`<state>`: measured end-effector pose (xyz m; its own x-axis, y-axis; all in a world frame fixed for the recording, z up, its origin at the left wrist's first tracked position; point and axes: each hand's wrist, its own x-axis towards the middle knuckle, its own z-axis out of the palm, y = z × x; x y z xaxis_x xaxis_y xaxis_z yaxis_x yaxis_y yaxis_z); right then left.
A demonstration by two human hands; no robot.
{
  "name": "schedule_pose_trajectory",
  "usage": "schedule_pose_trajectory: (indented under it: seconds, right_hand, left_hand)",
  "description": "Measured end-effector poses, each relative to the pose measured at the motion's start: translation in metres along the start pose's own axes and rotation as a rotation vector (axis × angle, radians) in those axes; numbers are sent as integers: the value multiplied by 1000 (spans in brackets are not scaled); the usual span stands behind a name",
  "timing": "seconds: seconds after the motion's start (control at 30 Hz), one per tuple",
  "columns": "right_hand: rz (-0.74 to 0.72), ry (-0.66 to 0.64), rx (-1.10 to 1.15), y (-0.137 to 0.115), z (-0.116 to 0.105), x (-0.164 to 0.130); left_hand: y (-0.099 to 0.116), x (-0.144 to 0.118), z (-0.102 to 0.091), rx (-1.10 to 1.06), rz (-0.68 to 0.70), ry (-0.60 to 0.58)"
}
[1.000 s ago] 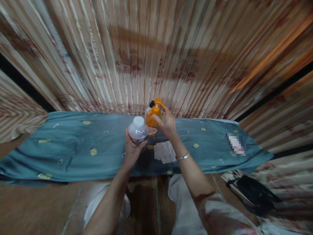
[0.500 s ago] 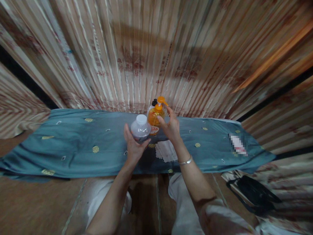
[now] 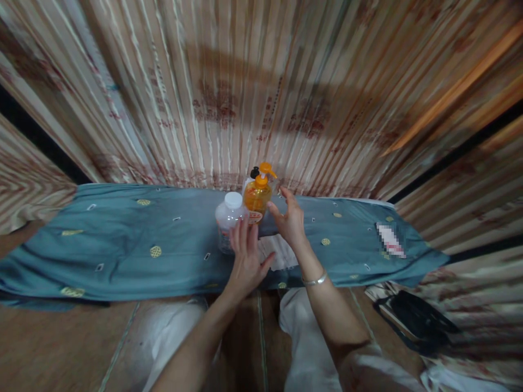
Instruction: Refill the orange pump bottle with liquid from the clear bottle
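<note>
Two bottles stood upright on the blue cloth [image 3: 122,239], caps up: white-capped clear bottle [image 3: 229,220] just beside the orange pump bottle [image 3: 257,196]. Left hand [image 3: 247,261] spread, fingertips near the clear bottle. Right hand [image 3: 291,220] open, holding nothing.

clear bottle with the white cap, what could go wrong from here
1. The clear bottle stands upright on the rumpled teal cloth, right beside the orange pump bottle; a nudge from the left hand, open just in front of it, could tip one into the other.
2. The right hand hovers open next to the orange pump bottle and might clip it.
3. A white tissue lies beneath the hands and could be dragged.
</note>
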<state>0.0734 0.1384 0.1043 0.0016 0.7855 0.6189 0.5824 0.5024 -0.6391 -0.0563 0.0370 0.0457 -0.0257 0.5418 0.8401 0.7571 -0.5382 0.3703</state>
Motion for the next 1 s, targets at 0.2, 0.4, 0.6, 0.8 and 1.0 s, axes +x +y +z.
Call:
schedule_pose_trajectory:
  seconds: [0.2, 0.4, 0.6, 0.8, 1.0]
  right_hand:
    - [-10, 19, 30, -12, -8, -1]
    - [-166, -95, 76, -54, -11, -7]
    - [-266, -257, -104, -91, -1, 11]
    - [-333, -340, -215, -95, 23, 35]
    - [-479, -476, -329, -93, 28, 51]
  left_hand:
    - [6, -7, 34, -216, -106, -153]
    - [3, 3, 18, -173, -51, -124]
    - [-3, 10, -22, -53, -28, -21]
    - [-36, 15, -34, -25, -299, 97]
    - [-56, 15, -14, -371, -685, 49]
